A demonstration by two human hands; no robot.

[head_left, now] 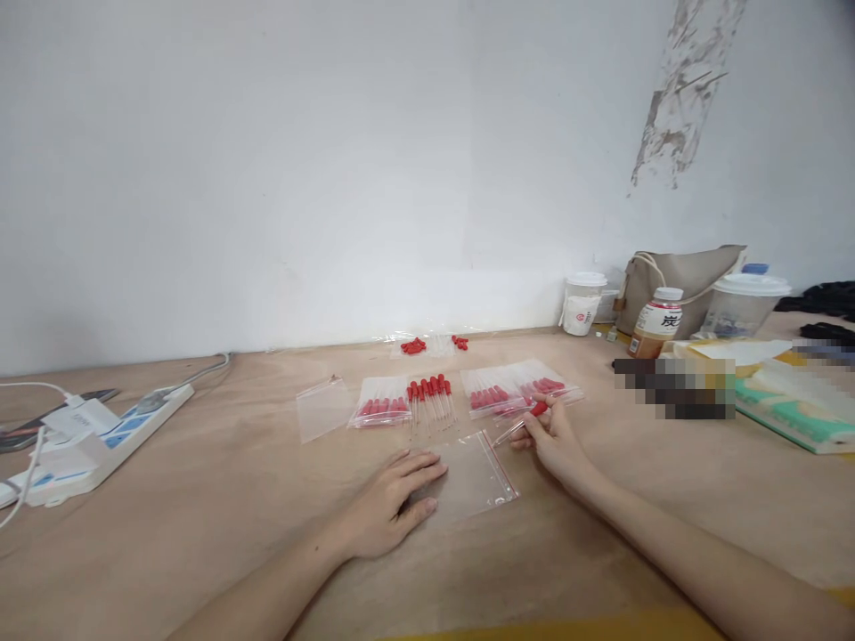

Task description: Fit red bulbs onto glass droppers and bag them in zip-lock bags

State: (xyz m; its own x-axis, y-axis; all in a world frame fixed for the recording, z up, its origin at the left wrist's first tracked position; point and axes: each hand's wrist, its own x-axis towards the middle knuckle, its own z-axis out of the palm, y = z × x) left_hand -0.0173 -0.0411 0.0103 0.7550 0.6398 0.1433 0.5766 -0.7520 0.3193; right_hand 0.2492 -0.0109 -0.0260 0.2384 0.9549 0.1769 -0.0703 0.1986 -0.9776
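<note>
My left hand (391, 507) lies with its fingers stretched out on the left part of a flat clear zip-lock bag (471, 481), whose red-lined mouth faces right. Pinched in my right hand (557, 441) is a glass dropper with a red rubber bulb (538, 409); its glass tip points down and left toward the bag's mouth. Beyond the bag, several loose droppers (431, 389) lie side by side, red bulbs away from me. Filled bags of droppers flank them, one on the left (380, 405) and overlapping ones on the right (490, 397).
Another flat clear bag (322, 409) lies at the left. Loose red bulbs (414, 346) rest on plastic by the wall. A power strip (126, 445) with cables is far left. On the right stand a paper cup (582, 307), a bottle (658, 325) and a tissue pack (794, 409).
</note>
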